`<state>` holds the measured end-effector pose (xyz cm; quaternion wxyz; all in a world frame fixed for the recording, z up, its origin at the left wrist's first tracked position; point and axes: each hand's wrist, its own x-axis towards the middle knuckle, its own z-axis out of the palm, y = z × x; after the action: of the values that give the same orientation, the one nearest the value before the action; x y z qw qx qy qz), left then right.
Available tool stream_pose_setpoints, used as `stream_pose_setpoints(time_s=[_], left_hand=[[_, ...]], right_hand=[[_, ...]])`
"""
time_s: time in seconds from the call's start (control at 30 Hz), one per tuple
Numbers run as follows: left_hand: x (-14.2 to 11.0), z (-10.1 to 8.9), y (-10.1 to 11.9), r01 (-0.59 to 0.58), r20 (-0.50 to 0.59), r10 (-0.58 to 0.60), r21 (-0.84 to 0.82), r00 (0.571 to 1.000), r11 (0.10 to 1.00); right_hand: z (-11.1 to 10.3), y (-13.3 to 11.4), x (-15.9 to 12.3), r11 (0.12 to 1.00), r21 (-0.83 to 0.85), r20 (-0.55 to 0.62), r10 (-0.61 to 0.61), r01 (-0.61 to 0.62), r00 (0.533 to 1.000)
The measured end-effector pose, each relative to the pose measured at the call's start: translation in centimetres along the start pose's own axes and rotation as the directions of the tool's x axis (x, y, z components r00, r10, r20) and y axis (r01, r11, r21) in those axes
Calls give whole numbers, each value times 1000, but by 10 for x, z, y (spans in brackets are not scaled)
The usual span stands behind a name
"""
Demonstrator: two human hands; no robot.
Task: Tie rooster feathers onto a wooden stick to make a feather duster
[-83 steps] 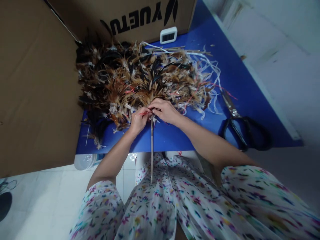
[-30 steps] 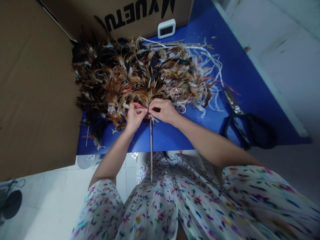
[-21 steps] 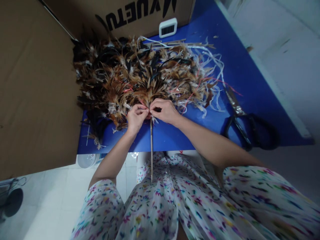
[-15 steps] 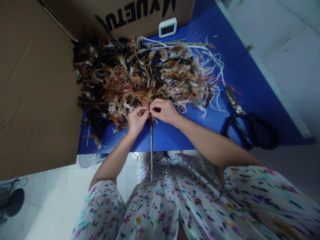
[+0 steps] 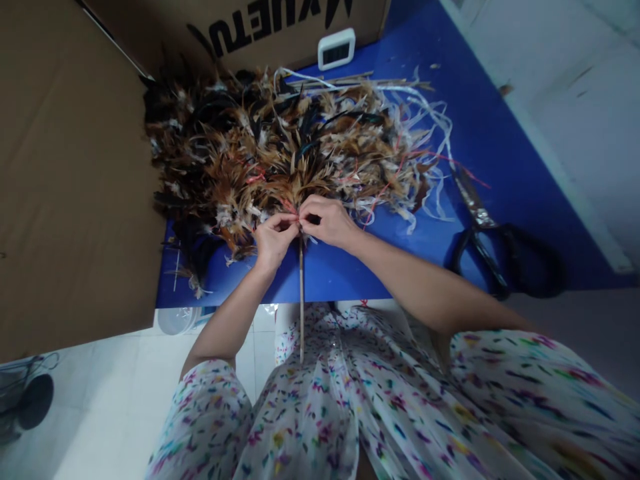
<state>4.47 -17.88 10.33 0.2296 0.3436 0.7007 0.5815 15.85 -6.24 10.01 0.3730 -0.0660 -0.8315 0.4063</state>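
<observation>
My left hand [image 5: 274, 239] and my right hand [image 5: 327, 221] meet fingertip to fingertip, both closed in a pinch. Red string [image 5: 287, 205] shows at the fingertips, though most of what they pinch is hidden. Directly under them a thin wooden stick [image 5: 302, 293] runs down past the table edge toward my lap. Brown and black feathers [image 5: 300, 167] fan out at its upper end, just beyond my fingers, like the head of a feather duster. Around both hands lies a wide heap of loose feathers [image 5: 210, 160] with bits of red and white string among them.
Large black-handled scissors [image 5: 483, 223] lie at the right of the blue table [image 5: 380, 267]. White cord [image 5: 425, 100] and thin sticks [image 5: 340, 81] lie behind the feathers. A small white digital display [image 5: 336, 50] stands by a cardboard box [image 5: 280, 33]. Another cardboard panel [image 5: 75, 187] rises at left.
Both hands keep their pinch at almost the same spot, with only slight finger movement. The whole view has shifted a little; the feathers and scissors lie as before.
</observation>
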Motion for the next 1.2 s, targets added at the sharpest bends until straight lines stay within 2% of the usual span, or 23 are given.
stream_pose_setpoints(time_s=[0.1, 0.2, 0.3, 0.47, 0.67, 0.83, 1.0, 1.07, 1.2], left_hand=[[1, -1, -1, -35, -9, 36, 57, 999, 998], [0, -3, 2, -162, -25, 171, 220, 985, 962], [-3, -3, 8, -280, 9, 297, 360, 955, 890], [-4, -4, 11, -353, 87, 352, 444, 932, 824], [-2, -6, 11, -319, 99, 315, 520, 944, 793], [5, -12, 17, -284, 224, 188, 555, 956, 782], [13, -16, 25, -252, 337, 63, 553, 939, 794], [13, -15, 28, -239, 327, 56, 553, 943, 798], [7, -11, 28, -203, 229, 91, 536, 969, 819]], right_hand=[[0, -1, 0, 1000, 0, -3, -10, 10, 1000], [-1, -2, 0, 1000, 7, 8, 3, -3, 1000], [-1, -3, 0, 1000, 4, 19, 22, -22, 1000], [-1, -3, 0, 1000, -8, 13, 8, -8, 1000], [0, -1, 0, 999, -8, -9, -33, 33, 999], [-2, 1, 0, 1000, -19, 16, -19, 20, 1000], [-3, 2, -1, 1000, -5, 19, -23, 23, 1000], [-3, 3, -1, 1000, -4, 30, -14, 14, 999], [-3, 3, -1, 1000, -7, 36, -10, 11, 999]])
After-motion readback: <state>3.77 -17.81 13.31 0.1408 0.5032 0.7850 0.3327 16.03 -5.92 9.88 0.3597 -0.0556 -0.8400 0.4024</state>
